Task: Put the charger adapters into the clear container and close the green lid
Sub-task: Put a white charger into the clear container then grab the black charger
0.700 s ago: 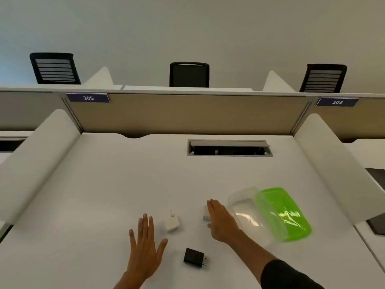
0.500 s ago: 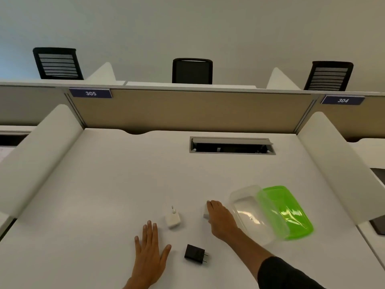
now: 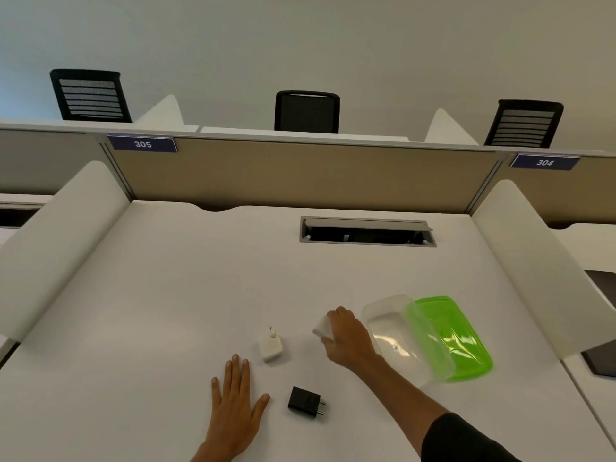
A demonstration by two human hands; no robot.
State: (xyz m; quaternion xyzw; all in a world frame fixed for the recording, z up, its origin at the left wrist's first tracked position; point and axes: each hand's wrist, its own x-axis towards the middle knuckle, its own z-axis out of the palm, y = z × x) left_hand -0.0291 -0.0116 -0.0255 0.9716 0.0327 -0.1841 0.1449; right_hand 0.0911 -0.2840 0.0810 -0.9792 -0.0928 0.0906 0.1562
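My right hand point(image 3: 348, 338) is closed around a white charger adapter point(image 3: 322, 327), tipped up just left of the clear container point(image 3: 383, 318). The container stands open, with its green lid point(image 3: 456, 335) lying flat on its right side. A second white adapter point(image 3: 270, 346) with round pins lies on the desk left of my right hand. A black adapter point(image 3: 305, 401) with two prongs lies nearer to me. My left hand point(image 3: 233, 405) rests flat on the desk, fingers spread, just left of the black adapter and holding nothing.
The white desk point(image 3: 166, 295) has angled white side dividers and a beige back panel point(image 3: 300, 175). A grey cable slot point(image 3: 366, 231) sits open at the back. A dark flat object point(image 3: 603, 328) lies on the neighbouring desk at right.
My right hand has closed on the white adapter and tilted it up off the desk. My left hand has stayed flat in place.
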